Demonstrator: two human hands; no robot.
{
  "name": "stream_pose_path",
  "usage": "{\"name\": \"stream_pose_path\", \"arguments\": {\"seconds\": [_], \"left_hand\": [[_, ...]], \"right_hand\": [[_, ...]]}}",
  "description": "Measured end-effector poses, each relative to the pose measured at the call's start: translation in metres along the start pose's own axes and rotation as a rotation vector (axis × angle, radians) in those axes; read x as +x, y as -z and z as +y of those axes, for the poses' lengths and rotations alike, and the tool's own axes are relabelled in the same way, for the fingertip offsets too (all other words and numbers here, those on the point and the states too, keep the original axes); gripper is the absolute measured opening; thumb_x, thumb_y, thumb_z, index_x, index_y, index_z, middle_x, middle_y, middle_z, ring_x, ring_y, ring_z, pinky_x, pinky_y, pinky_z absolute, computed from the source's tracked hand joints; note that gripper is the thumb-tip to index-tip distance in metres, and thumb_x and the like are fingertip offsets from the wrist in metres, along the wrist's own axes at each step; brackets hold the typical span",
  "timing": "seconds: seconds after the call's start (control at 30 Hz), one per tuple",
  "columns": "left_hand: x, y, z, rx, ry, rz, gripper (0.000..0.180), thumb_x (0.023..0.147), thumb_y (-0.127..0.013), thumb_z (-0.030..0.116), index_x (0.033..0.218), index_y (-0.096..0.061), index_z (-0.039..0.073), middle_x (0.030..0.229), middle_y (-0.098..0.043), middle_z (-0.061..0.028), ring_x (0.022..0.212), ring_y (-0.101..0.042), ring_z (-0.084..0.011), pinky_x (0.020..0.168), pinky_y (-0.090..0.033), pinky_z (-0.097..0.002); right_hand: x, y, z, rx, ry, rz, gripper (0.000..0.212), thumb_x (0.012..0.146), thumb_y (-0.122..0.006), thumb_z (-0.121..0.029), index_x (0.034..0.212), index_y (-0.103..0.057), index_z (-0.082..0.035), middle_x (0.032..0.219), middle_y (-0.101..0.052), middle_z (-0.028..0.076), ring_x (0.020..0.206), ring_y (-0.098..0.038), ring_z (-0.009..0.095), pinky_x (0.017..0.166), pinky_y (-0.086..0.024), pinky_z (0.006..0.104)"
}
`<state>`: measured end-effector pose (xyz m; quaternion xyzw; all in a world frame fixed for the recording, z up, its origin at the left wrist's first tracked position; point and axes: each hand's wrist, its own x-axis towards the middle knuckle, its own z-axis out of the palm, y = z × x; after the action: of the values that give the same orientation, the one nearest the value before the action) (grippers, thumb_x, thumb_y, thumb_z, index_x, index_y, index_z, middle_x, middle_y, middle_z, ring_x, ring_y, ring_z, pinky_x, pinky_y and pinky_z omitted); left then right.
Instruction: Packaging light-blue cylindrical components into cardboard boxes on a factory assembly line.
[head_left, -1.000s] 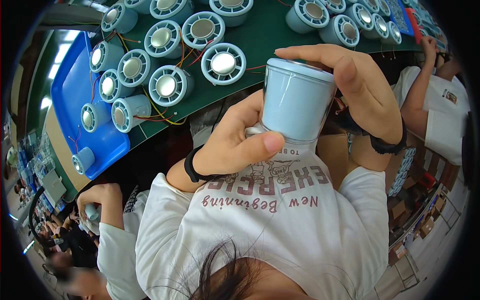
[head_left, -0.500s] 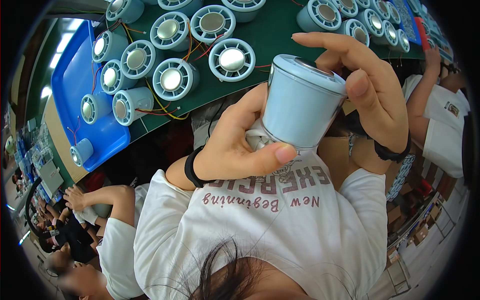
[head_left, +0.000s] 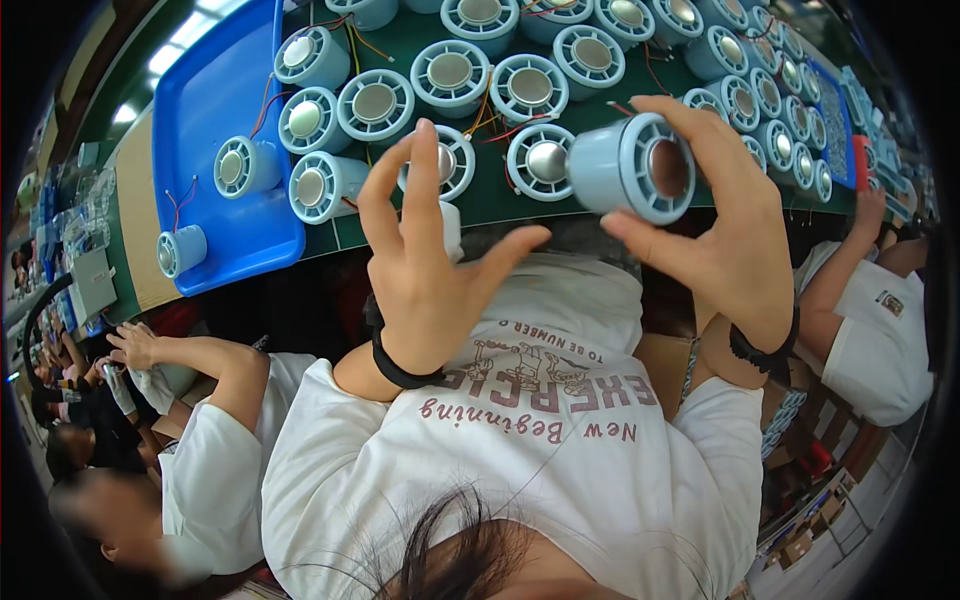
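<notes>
Cylinder, pale blue, brownish disc

The left hand has let go of the pale-blue slotted-rim cup and drawn away to the left, its thumb and forefinger now spread apart. The right hand, earlier only beside the cup, now grips it between thumb and fingers. From near upright before the shirt, the cup has risen to the green table and tipped over, its coppery disc facing right. More cups have come into view.
</notes>
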<state>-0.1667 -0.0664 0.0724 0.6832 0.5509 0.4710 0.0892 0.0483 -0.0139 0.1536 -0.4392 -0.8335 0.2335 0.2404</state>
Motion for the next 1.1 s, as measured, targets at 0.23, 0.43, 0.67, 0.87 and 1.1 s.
{"name": "stream_pose_path", "arguments": {"seconds": [0.23, 0.43, 0.67, 0.87, 1.1], "left_hand": [[-0.008, 0.004, -0.027, 0.289, 0.069, 0.001, 0.066, 0.071, -0.083, 0.009, 0.132, -0.057, 0.01, 0.128, -0.05, -0.0162, 0.091, -0.066, -0.0251, 0.063, -0.057, -0.0319], [-0.007, 0.006, -0.024, 0.166, 0.075, 0.037, 0.062, 0.07, -0.082, 0.004, 0.129, -0.061, 0.01, 0.135, -0.044, -0.018, 0.081, -0.067, -0.024, 0.059, -0.055, -0.0289], [0.002, 0.006, -0.009, -0.084, -0.059, 0.045, 0.055, 0.069, -0.083, 0.004, 0.121, -0.065, 0.004, 0.13, -0.051, -0.0199, 0.075, -0.067, -0.0205, 0.056, -0.053, -0.0263], [0.035, 0.013, -0.017, -0.974, -0.305, -0.791, 0.033, 0.084, -0.071, 0.008, 0.116, -0.066, 0.001, 0.103, -0.069, -0.0159, 0.095, -0.066, -0.0238, 0.073, -0.055, -0.0312], [0.056, -0.018, -0.038, -1.448, 0.107, -1.241, 0.039, 0.09, -0.064, 0.008, 0.128, -0.058, -0.002, 0.109, -0.066, -0.0163, 0.102, -0.063, -0.0292, 0.091, -0.048, -0.0377]], "right_hand": [[0.007, -0.015, 0.033, -0.216, 0.009, -0.044, 0.065, 0.069, -0.078, -0.005, 0.129, -0.051, -0.003, 0.118, -0.057, 0.014, 0.098, -0.059, 0.025, 0.086, -0.048, 0.0339], [0.015, -0.017, 0.033, 0.027, -0.139, -0.202, 0.067, 0.073, -0.079, -0.01, 0.132, -0.048, -0.004, 0.125, -0.054, 0.014, 0.104, -0.058, 0.025, 0.089, -0.048, 0.0327], [0.056, 0.051, 0.034, -0.308, -0.01, -0.203, 0.057, 0.081, -0.075, -0.02, 0.131, -0.052, -0.004, 0.12, -0.059, 0.014, 0.102, -0.061, 0.022, 0.085, -0.051, 0.032], [0.176, 0.174, 0.163, -0.431, -0.157, -0.065, 0.042, 0.088, -0.068, -0.027, 0.123, -0.062, -0.004, 0.106, -0.069, 0.015, 0.093, -0.067, 0.029, 0.082, -0.054, 0.0355], [0.254, 0.275, 0.428, -1.052, -0.732, -0.204, 0.064, 0.079, -0.067, -0.048, 0.122, -0.063, -0.001, 0.117, -0.067, 0.02, 0.107, -0.064, 0.035, 0.095, -0.049, 0.0393]]}}
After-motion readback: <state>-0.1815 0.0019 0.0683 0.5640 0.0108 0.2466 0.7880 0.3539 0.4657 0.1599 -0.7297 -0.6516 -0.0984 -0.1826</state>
